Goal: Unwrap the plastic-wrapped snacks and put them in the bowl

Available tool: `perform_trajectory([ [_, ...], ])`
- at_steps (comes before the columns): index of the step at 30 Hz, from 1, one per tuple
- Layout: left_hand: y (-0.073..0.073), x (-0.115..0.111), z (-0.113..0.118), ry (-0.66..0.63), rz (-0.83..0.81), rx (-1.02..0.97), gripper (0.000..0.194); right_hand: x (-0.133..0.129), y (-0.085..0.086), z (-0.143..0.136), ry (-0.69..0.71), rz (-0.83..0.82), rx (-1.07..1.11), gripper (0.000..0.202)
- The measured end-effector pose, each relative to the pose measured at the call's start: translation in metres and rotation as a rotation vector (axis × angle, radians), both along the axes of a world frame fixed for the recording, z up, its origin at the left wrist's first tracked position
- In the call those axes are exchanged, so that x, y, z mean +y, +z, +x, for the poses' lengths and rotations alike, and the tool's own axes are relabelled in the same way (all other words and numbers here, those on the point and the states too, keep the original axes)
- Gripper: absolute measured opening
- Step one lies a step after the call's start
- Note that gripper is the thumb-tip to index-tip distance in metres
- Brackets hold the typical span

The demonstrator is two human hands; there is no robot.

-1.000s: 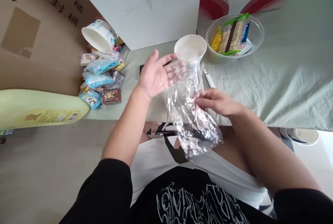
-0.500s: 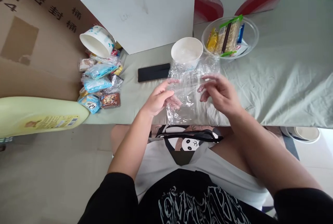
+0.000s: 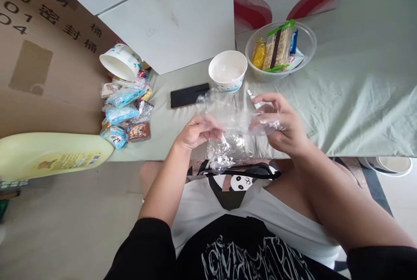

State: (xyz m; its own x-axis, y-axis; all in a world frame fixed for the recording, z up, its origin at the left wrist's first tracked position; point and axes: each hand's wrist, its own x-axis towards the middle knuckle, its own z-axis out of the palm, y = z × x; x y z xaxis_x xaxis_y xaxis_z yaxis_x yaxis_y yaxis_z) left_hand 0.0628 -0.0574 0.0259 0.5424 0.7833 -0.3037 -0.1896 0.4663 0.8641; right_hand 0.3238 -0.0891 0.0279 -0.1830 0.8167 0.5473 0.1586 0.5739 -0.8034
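Holding clear plastic film (image 3: 228, 113) between both hands, over the front edge of the cloth-covered table (image 3: 342, 119). Left hand (image 3: 196, 131): fingers curled, grasping the film at its left side. Right hand (image 3: 282, 123): fingers bent and closed on the film's right side, a crumpled bit across them; motion blur hides the exact grip. The film is thin, wrinkled and see-through, its lower part hanging towards my lap, its upper part spread just on my side of the upright paper bowl (image 3: 228, 71). That bowl is white with blue print at the base; something clear and crinkled shows inside. Left of it, a dark phone (image 3: 185, 97) lies flat, its right end near the film. A slim white object (image 3: 250, 93) pokes out by my right fingertips, partly covered. Beyond, to the right, a clear plastic bowl (image 3: 312, 52) holds a green-edged packet (image 3: 278, 50), a yellow packet (image 3: 259, 54) and a blue one. Over on the left, a pile of wrapped snacks (image 3: 122, 113), with a tilted paper bowl (image 3: 120, 63) at its far end, mouth towards me. Near the pile, a pale green container (image 3: 55, 152). Behind everything: a brown carton (image 3: 65, 76), a white box (image 3: 182, 24) and a red-and-white carton (image 3: 286, 2).
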Motion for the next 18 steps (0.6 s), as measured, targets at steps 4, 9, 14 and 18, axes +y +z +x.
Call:
perform_trajectory([
  [4,-0.003,0.010,0.001,0.114,0.096,0.130,0.051,0.004,-0.005,0.002,0.036,-0.222,-0.020,0.025],
  [9,0.004,0.011,-0.001,0.122,0.373,0.427,0.038,0.010,-0.011,-0.010,0.004,-0.554,0.167,0.051],
  [14,0.012,0.002,-0.003,0.174,0.286,0.259,0.065,0.015,-0.014,-0.020,0.120,-0.808,0.174,0.050],
  [18,0.010,-0.010,0.010,0.164,0.071,0.133,0.064,0.014,-0.008,-0.021,0.136,-0.830,0.382,0.036],
])
